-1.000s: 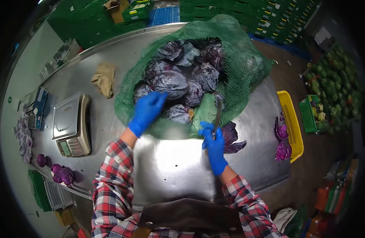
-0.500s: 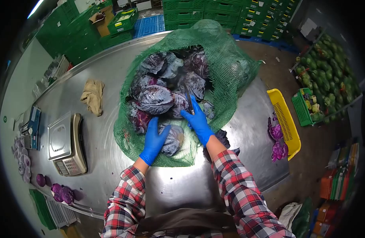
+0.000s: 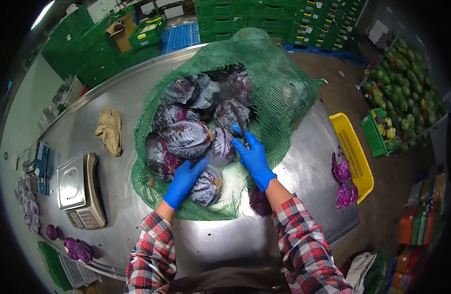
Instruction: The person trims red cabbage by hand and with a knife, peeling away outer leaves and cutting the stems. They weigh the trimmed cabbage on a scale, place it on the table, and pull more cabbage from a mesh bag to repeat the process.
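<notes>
My left hand, in a blue glove, lies with its fingers apart against the cabbages at the near side of a green mesh bag. Just to its right sits a small red cabbage with a pale stem end. A larger cabbage lies beyond its fingertips. My right hand, also gloved, is closed around a knife, its dark blade pointing away over the cabbages. Beside that hand is another cabbage. Below my right wrist a dark purple cabbage is partly hidden.
On the metal table stand a scale and, behind it, a tan cloth. Purple leaves lie beside a yellow crate at the right. Purple pieces are at the near left. Green crates stand behind.
My left hand has moved slightly left and nearer to me, and my right hand slightly right with the knife. The bag's near edge has shifted nearer. A purple cabbage now shows below my right wrist.
</notes>
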A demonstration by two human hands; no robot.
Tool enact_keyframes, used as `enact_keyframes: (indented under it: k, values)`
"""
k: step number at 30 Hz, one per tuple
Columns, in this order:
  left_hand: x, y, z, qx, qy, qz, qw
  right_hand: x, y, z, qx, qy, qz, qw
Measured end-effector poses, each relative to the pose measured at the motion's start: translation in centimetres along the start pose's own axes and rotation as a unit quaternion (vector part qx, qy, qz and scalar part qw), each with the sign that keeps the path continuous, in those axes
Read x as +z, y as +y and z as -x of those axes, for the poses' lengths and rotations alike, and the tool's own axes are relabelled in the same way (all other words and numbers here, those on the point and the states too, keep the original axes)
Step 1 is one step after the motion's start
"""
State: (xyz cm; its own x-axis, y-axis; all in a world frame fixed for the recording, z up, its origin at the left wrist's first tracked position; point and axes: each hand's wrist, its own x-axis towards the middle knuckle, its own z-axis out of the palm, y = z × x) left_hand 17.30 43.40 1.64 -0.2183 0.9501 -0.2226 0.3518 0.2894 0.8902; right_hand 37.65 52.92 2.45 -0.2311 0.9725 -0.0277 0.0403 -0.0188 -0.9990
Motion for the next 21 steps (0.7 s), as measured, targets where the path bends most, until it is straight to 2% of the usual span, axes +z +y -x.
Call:
enact_keyframes:
  k: [1,3,4,6,7,8,9,10,12,13,16,18,19,20,21]
  values:
    - [-0.8,3.7,1.6,-0.066,0.035,-0.028,0.997,0.6,-0.5,0.0,-0.005,-0.004,-0.029,1.0]
    - [-1.3,2.4,2.5,0.082,0.194,-0.021,0.977,1.7,-2.3,0.2,0.023,-0.028,-0.057,0.998]
    - [-1.7,2.4,3.1,0.154,0.269,-0.019,0.951,2.2,-3.7,0.5,0.057,-0.047,-0.055,0.996]
    - [-3.6,4.8,2.0,0.294,0.376,-0.14,0.868,3.5,-4.4,0.4,0.134,-0.096,-0.056,0.985]
    - [-4.3,5.4,0.6,0.28,0.396,-0.223,0.846,4.3,-4.6,0.0,0.176,-0.125,-0.057,0.975]
    - [-4.9,4.8,-1.4,0.237,0.364,-0.273,0.859,5.0,-4.7,-0.1,0.215,-0.151,-0.058,0.963]
    - [-4.5,3.6,-3.0,0.181,0.302,-0.253,0.901,5.6,-4.7,0.0,0.245,-0.162,-0.111,0.949]
    - [-4.1,3.5,-3.6,0.124,0.238,-0.23,0.935,5.8,-3.9,0.0,0.221,-0.159,-0.129,0.954]
    - [-4.1,3.4,-2.9,0.14,0.212,-0.133,0.958,6.0,-2.0,0.3,0.168,-0.152,-0.162,0.96]
    - [-3.9,3.6,-2.1,0.146,0.195,-0.085,0.966,5.5,-3.7,2.0,0.16,-0.148,-0.154,0.964]
    - [-2.5,5.2,4.0,0.247,0.227,0.028,0.942,4.6,-3.2,5.5,0.117,-0.152,-0.214,0.958]
    - [-2.9,4.3,7.9,0.296,0.202,0.086,0.929,3.1,-5.5,8.4,0.116,-0.227,-0.268,0.929]
    - [-3.0,5.0,9.9,0.291,0.175,0.2,0.919,2.6,-5.8,9.6,0.113,-0.265,-0.28,0.916]
    - [-2.9,6.4,12.6,0.249,0.145,0.322,0.902,2.2,-6.2,10.8,0.113,-0.304,-0.292,0.9]
    - [-3.5,5.0,14.4,0.226,0.122,0.264,0.93,1.9,-7.1,12.1,0.129,-0.323,-0.262,0.9]
